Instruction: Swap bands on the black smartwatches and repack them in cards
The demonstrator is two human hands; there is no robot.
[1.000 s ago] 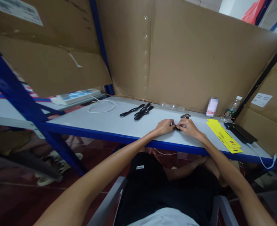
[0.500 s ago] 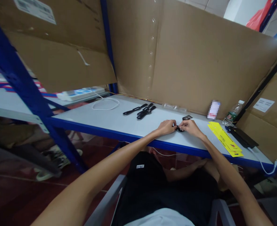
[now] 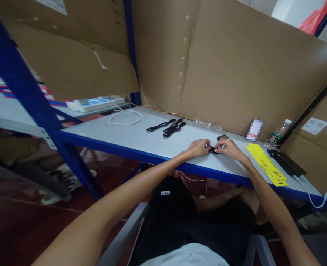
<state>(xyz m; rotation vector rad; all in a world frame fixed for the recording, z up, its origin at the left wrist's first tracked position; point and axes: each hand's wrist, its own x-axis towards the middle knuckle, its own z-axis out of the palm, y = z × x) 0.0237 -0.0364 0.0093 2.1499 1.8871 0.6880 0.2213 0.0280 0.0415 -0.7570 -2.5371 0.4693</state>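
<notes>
Near the table's front edge, my left hand (image 3: 199, 148) is closed on the left end of a small black object (image 3: 213, 150). From the other side my right hand (image 3: 226, 147) pinches the same object, its fingertips close to those of my left hand. Fingers hide much of the object, and its details are too small to tell. Just behind my right hand lies a small dark item (image 3: 222, 137), partly covered. Several black handled tools (image 3: 174, 128) lie farther left on the grey table (image 3: 119, 137).
Yellow printed cards (image 3: 266, 164), a black pouch-like item (image 3: 287, 162) with a white cable and a plastic bottle (image 3: 277, 134) are at the right. Clear plastic pieces (image 3: 208, 125) lie by the cardboard wall (image 3: 221, 66). A white cable (image 3: 126, 122) loops at the left.
The view has shifted slightly. Both hands stay together at the small black object, which now shows less between the fingers.
</notes>
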